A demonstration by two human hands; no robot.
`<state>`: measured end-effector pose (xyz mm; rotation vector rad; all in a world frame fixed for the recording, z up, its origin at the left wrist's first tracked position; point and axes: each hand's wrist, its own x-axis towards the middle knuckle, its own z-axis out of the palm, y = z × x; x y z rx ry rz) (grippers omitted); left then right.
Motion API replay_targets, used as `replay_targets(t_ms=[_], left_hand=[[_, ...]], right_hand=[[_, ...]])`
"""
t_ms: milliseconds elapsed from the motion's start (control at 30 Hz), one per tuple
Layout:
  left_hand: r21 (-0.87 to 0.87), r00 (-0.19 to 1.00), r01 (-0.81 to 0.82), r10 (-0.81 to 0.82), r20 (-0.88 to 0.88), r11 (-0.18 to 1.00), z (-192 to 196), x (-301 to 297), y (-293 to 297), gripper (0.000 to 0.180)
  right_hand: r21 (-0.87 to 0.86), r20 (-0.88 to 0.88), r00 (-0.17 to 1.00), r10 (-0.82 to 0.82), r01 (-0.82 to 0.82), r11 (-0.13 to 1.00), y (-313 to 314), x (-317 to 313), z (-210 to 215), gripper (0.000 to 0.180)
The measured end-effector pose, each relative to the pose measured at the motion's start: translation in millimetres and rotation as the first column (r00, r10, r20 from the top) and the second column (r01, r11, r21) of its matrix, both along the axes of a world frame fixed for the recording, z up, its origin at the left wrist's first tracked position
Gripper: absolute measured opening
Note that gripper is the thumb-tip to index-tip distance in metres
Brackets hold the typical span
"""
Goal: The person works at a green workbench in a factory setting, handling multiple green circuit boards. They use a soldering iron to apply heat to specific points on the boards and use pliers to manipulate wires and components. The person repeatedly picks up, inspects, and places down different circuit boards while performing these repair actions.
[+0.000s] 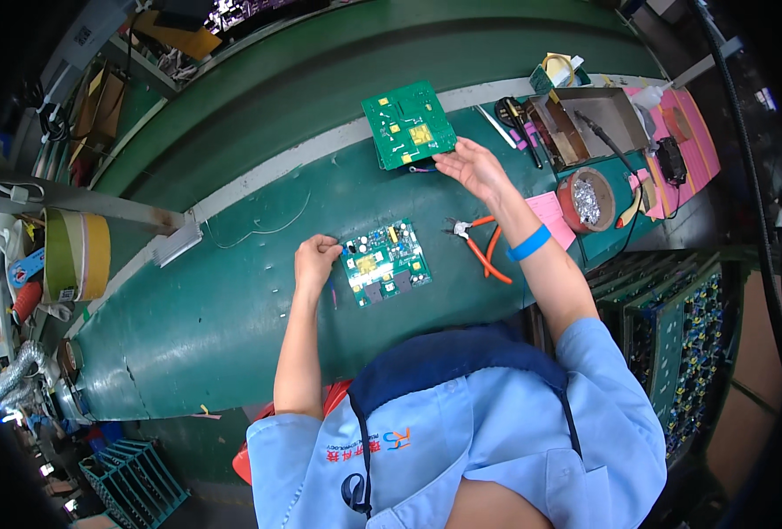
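Observation:
A green circuit board [387, 262] with many parts on it lies on the green bench in front of me. My left hand [315, 261] rests with curled fingers against the board's left edge. A second green circuit board [408, 123] lies farther back, half on the conveyor strip. My right hand [474, 167] reaches out flat, fingers apart, just right of that far board's near corner and holding nothing. Orange-handled cutters [482, 245] lie on the bench under my right forearm, which wears a blue wristband [529, 242].
A round red tin of solder scraps [586, 200] and a soldering iron stand at the right. An open brown box [588, 121] is behind them. Racks of boards [673, 326] stand at lower right. Tape rolls [74, 254] sit at the left. A pink sheet [550, 216] lies near the cutters.

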<state>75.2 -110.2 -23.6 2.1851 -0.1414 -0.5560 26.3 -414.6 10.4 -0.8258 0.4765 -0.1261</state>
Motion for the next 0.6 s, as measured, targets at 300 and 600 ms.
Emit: replay_targets(t_ms=[300,600], left_hand=[[-0.162,0.948,-0.155,0.1,-0.301,0.975,-5.1,-4.6,5.9,0.014],[0.461,0.947,0.196,-0.29,0.141,0.865,19.2,-8.9,1.5,0.019]], right_hand=[[0.11,0.195,0.98,0.028,-0.05,0.993,21.5,-41.3,35.2,0.028],[0.111,0.245,0.965,0.098,-0.128,0.986,48.2,-52.2,56.7,0.027]])
